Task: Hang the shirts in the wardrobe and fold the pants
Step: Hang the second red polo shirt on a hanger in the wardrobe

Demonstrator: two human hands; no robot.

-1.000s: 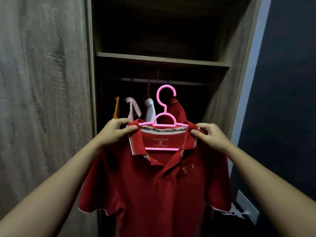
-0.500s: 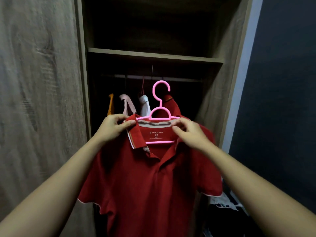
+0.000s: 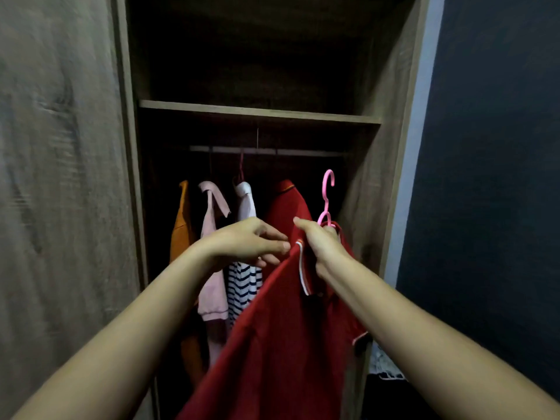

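Note:
A red polo shirt (image 3: 281, 344) hangs on a pink hanger (image 3: 327, 195), turned edge-on inside the open wardrobe (image 3: 391, 147). My right hand (image 3: 321, 244) grips the hanger's neck and the shirt's collar, with the hook pointing up below the rail (image 3: 266, 151). My left hand (image 3: 251, 241) hovers just left of the collar, fingers apart, fingertips at the white-trimmed collar edge; whether they touch it is unclear.
On the rail hang an orange garment (image 3: 181, 225), a pink shirt (image 3: 212, 256), a white and striped shirt (image 3: 244, 268) and another red shirt (image 3: 288, 204). A wooden shelf (image 3: 257, 112) sits above. A door panel (image 3: 60, 177) stands left, a dark wall (image 3: 491, 177) right.
The shirt has turned from facing me to edge-on and moved right, deeper into the wardrobe. My left hand has let go of the shoulder; my right hand now holds the hanger's neck.

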